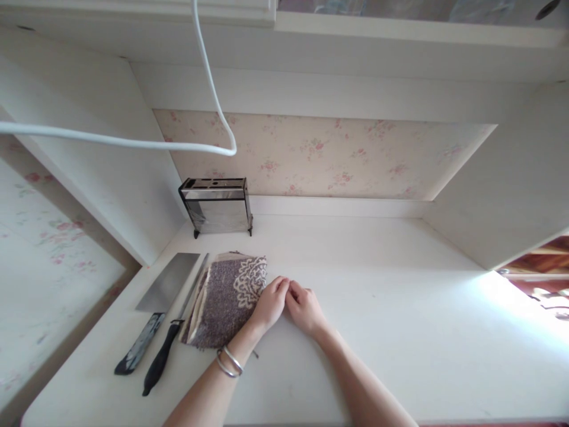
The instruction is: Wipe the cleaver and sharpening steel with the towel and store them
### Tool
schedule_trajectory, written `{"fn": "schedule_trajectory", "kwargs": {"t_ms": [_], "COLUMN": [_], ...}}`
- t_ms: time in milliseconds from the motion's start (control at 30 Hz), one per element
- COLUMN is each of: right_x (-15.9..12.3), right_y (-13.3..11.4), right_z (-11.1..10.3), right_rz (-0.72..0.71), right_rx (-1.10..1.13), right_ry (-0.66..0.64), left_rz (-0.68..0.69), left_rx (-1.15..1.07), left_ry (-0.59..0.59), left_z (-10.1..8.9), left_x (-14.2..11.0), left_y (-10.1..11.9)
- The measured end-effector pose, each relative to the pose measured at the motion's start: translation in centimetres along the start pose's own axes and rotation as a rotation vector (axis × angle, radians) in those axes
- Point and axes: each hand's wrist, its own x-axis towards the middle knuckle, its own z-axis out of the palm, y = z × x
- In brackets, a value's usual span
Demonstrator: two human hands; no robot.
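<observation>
My left hand [272,299] and my right hand [304,305] rest on the white counter, knuckles touching. Both have their fingers curled in, and nothing shows in them. Beside my left hand lies a folded brown cloth [222,302] with a cream lace-like pattern; my wrist, with silver bangles [229,362], crosses its near right corner. To the cloth's left is a honing steel [162,356] with a black handle, its rod along the cloth's edge. Farther left lies a cleaver [168,281], its broad blade pointing away and its patterned dark handle towards me.
A steel-sided knife block [220,210] with black edges stands at the back left of the white counter [391,320]. A white cable [213,89] hangs in front at upper left. Side panels and an overhead cabinet [355,47] enclose the counter; flowered wallpaper [311,154] covers the back.
</observation>
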Motion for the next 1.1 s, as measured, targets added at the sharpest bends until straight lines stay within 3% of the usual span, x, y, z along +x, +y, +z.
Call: {"fn": "schedule_trajectory", "kwargs": {"t_ms": [1100], "right_x": [0.13], "right_y": [0.68], "right_z": [0.28], "right_rz": [-0.014], "right_rx": [-0.037], "right_ry": [-0.008], "left_rz": [0.044], "left_rx": [0.082], "left_ry": [0.004], "left_z": [0.10], "left_x": [0.00], "left_y": [0.14]}}
